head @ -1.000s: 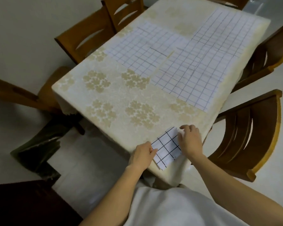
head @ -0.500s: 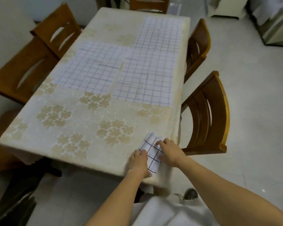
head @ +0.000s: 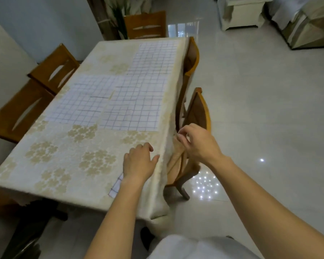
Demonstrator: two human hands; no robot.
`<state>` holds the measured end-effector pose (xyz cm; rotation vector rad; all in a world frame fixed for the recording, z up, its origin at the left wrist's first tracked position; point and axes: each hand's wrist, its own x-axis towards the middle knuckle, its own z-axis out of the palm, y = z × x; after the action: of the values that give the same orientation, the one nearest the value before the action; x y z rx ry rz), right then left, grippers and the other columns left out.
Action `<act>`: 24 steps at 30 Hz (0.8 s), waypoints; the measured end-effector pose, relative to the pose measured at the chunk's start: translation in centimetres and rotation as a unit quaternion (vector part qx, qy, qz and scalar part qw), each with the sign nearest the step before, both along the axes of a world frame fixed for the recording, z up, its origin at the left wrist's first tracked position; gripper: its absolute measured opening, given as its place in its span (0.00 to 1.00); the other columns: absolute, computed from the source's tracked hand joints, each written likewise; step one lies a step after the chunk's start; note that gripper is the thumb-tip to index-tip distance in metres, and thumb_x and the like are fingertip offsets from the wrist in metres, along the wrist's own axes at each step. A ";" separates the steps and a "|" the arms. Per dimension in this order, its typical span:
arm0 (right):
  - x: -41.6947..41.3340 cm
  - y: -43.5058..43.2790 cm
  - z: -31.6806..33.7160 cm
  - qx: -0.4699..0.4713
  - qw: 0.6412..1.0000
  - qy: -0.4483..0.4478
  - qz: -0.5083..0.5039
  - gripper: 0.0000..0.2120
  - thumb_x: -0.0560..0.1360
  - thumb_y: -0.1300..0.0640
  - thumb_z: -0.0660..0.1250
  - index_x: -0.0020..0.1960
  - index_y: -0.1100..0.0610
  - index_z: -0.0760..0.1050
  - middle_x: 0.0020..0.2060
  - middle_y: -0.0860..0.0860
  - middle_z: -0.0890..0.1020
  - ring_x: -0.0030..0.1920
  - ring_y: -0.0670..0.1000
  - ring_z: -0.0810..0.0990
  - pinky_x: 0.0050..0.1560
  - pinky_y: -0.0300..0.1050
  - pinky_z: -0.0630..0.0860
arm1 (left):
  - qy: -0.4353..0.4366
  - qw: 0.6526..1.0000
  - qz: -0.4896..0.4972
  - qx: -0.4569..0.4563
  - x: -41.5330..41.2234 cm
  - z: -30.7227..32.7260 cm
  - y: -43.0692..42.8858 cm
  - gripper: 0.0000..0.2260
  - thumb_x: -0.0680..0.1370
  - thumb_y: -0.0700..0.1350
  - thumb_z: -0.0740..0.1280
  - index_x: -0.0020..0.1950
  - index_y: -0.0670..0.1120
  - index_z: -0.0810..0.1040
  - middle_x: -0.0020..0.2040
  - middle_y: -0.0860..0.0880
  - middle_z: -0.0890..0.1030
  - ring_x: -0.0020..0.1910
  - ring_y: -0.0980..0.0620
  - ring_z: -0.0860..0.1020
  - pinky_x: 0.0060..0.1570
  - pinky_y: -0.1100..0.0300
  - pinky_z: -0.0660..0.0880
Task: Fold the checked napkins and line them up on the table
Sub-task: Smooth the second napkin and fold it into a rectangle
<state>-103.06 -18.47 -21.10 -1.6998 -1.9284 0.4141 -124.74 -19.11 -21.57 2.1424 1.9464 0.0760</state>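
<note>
- The folded checked napkin (head: 117,186) lies near the right corner of the tabletop (head: 64,161) closest to the person. Most of it is hidden under the left hand (head: 138,161) and wrist, so only a gridded strip shows.
- The left hand rests palm down with its fingers (head: 142,147) relaxed, just beside the right edge.
- The right hand (head: 198,143) hangs past that edge above a chair (head: 196,113). Its fingers are loosely curled, with nothing seen in them.
- Unfolded checked napkins (head: 131,109) overlap across the far half, their edges blurred.
</note>
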 end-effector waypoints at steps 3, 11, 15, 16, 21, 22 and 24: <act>7.6 -2.0 0.8 0.004 0.999 0.004 -0.037 0.08 0.80 0.50 0.65 0.52 0.52 0.80 0.47 0.48 0.80 0.45 0.52 0.79 0.45 0.50 0.77 | -0.040 0.998 -0.018 0.035 6.4 2.3 0.1 0.14 0.81 0.59 0.66 0.61 0.52 0.77 0.55 0.51 0.81 0.54 0.47 0.79 0.56 0.47 0.76; 23.3 -4.8 2.6 0.021 0.984 0.043 -0.174 0.07 0.81 0.52 0.65 0.51 0.53 0.81 0.46 0.48 0.82 0.46 0.49 0.80 0.45 0.45 0.77 | -0.073 0.984 -0.145 0.078 22.7 6.9 2.3 0.09 0.81 0.54 0.68 0.59 0.53 0.79 0.53 0.54 0.81 0.53 0.52 0.79 0.56 0.48 0.78; 28.3 -3.2 2.6 0.009 0.972 0.074 -0.221 0.08 0.81 0.52 0.64 0.52 0.53 0.81 0.46 0.46 0.81 0.47 0.48 0.80 0.48 0.44 0.77 | -0.085 0.980 -0.165 0.078 26.7 6.9 5.0 0.09 0.81 0.56 0.68 0.58 0.55 0.79 0.51 0.56 0.80 0.50 0.53 0.79 0.53 0.48 0.79; 29.3 -2.7 2.6 0.009 0.971 0.072 -0.226 0.08 0.81 0.52 0.64 0.52 0.52 0.81 0.46 0.46 0.81 0.47 0.47 0.80 0.48 0.44 0.78 | -0.084 0.979 -0.172 0.077 27.6 6.7 5.9 0.09 0.81 0.56 0.68 0.58 0.54 0.79 0.51 0.56 0.80 0.51 0.53 0.79 0.53 0.48 0.79; 34.5 1.7 2.2 0.007 0.970 0.044 -0.239 0.07 0.81 0.52 0.64 0.52 0.52 0.81 0.46 0.45 0.82 0.47 0.47 0.80 0.50 0.46 0.79 | -0.093 0.971 -0.209 0.072 33.1 5.2 12.2 0.10 0.80 0.55 0.69 0.59 0.54 0.79 0.52 0.55 0.80 0.54 0.52 0.79 0.55 0.48 0.76; 35.5 3.2 2.1 0.007 0.970 0.038 -0.242 0.07 0.81 0.52 0.64 0.52 0.52 0.81 0.46 0.45 0.82 0.47 0.47 0.80 0.50 0.47 0.79 | -0.099 0.969 -0.214 0.071 34.3 5.0 13.9 0.10 0.80 0.54 0.70 0.60 0.55 0.79 0.52 0.55 0.80 0.54 0.51 0.79 0.55 0.49 0.75; 37.4 6.5 2.3 0.005 0.967 0.036 -0.253 0.07 0.81 0.52 0.64 0.53 0.52 0.80 0.46 0.43 0.81 0.48 0.46 0.80 0.50 0.47 0.79 | -0.113 0.967 -0.217 0.071 36.3 4.8 17.5 0.10 0.80 0.55 0.70 0.60 0.54 0.79 0.53 0.56 0.80 0.53 0.52 0.79 0.54 0.51 0.73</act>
<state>-65.61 -11.93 -18.77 -2.0518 -1.3698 0.2635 -88.39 -1.64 -16.72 2.4757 1.3509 0.3707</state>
